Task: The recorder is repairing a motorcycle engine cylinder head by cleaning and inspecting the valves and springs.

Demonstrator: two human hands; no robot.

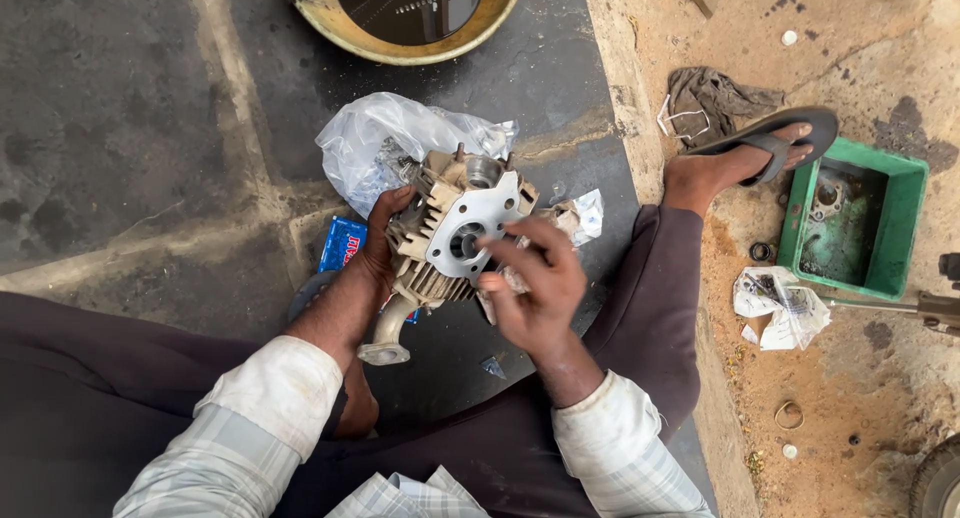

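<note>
Finned, tan cast-metal engine cylinder head (450, 240) with a pale gasket face and a curved pipe stub sits raised above the dark floor (120, 128), between the person's knees. Left hand (385, 240) has its grip wrapped around the finned left side, holding it. Right hand (535, 288) hovers at the face, fingers loosely spread, touching its right edge. It looks heavy, rigid, oily; the fins give the surest hold. A crumpled clear plastic bag (385, 138) lies beyond.

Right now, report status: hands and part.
Left hand grips finned engine part. Right hand fingers on its gasket face. Plastic bag behind; nothing blocking.
</note>
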